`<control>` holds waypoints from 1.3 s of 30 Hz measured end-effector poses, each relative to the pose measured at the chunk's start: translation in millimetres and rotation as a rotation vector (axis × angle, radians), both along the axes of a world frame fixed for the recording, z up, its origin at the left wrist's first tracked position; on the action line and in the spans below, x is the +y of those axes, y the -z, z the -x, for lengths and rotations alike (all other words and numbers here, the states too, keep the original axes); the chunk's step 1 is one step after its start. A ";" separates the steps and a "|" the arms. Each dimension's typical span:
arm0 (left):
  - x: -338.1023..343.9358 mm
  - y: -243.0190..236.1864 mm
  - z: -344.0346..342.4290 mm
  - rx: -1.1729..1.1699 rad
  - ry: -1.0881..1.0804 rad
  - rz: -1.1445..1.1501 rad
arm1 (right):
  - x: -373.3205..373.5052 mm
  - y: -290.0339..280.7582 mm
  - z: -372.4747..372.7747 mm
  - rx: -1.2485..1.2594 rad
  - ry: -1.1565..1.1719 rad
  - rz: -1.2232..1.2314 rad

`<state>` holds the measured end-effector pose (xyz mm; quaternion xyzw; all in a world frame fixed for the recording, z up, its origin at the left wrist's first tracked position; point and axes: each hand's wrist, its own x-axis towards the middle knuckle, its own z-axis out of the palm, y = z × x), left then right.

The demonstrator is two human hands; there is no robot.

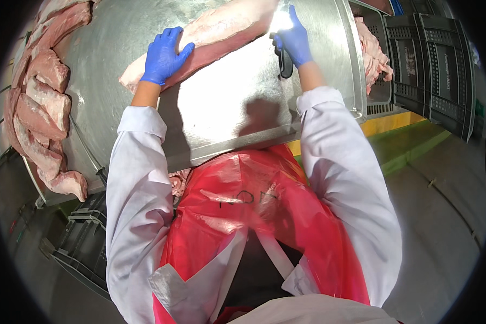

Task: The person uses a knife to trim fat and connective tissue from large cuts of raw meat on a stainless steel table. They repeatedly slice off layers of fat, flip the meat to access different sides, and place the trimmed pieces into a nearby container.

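A long slab of pale, fatty meat (pixel 221 29) lies slantwise across the steel worktable (pixel 221 119). My left hand (pixel 166 56), in a blue glove, rests on its near left part with the fingers spread. At the slab's far right end, my right hand (pixel 296 43), also gloved in blue, is closed around a black-handled tool (pixel 285 63). The handle's butt sticks out below the palm toward me. Bright glare hides the tool's front end, so its exact kind does not show.
Several long meat strips (pixel 40 108) are heaped along the table's left edge. A thin rod (pixel 86 140) with a dark end lies by them. On the right, a crate holds meat pieces (pixel 372 56), beside stacked dark crates (pixel 434 70). Another dark crate (pixel 81 243) is low at left.
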<state>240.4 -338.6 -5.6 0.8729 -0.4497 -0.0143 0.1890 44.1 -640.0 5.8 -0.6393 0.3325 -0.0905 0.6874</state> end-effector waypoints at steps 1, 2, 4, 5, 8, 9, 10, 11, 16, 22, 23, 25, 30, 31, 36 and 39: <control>-1.7 -2.2 0.2 0.002 -0.005 -0.006 | 10.7 -0.9 5.9 0.051 -0.017 0.036; -3.9 -3.5 4.4 0.003 -0.008 -0.011 | 31.0 9.4 34.0 0.015 -0.004 -0.016; 3.0 -4.4 11.1 0.022 -0.034 -0.037 | 70.5 20.0 100.5 0.091 -0.113 0.036; 5.4 -5.2 16.8 0.041 -0.045 -0.052 | 83.5 45.4 142.6 0.016 -0.190 0.588; -6.7 -33.7 36.7 0.107 -0.057 -0.178 | 71.4 10.6 205.2 0.008 -0.189 0.214; -24.1 -50.9 41.8 0.105 -0.047 -0.276 | 56.4 -3.1 206.0 0.011 -0.063 0.058; -44.6 -61.4 50.7 0.102 -0.036 -0.370 | 42.3 -15.7 205.3 0.012 0.063 -0.096; -68.2 -61.1 56.3 0.089 0.020 -0.111 | 24.0 -19.4 191.3 -0.036 0.055 -0.048; -223.7 -51.4 84.0 -0.008 -0.045 -0.073 | -43.6 11.9 105.8 -0.212 0.084 -0.014; -227.8 -45.0 38.1 0.356 -0.271 -0.167 | -47.4 35.5 15.1 -0.190 -0.037 -0.006; -227.4 -44.4 38.3 0.363 -0.279 -0.132 | -49.6 24.0 -3.5 -0.135 -0.073 0.020; -230.1 -43.0 37.9 0.375 -0.293 -0.091 | -52.8 13.4 -30.0 -0.054 -0.224 -0.029; -225.2 -33.6 38.4 0.399 -0.403 -0.053 | -40.2 1.1 46.8 0.129 -0.574 0.038; -226.7 -35.6 37.4 0.430 -0.415 -0.076 | -41.0 0.3 52.4 0.091 -0.565 0.031; -238.3 -53.0 55.3 0.511 -0.421 0.069 | -52.3 16.5 -21.3 0.086 -0.574 0.068; -239.9 -54.6 43.3 0.463 -0.410 0.064 | -61.9 8.8 -19.2 -0.028 -0.698 0.000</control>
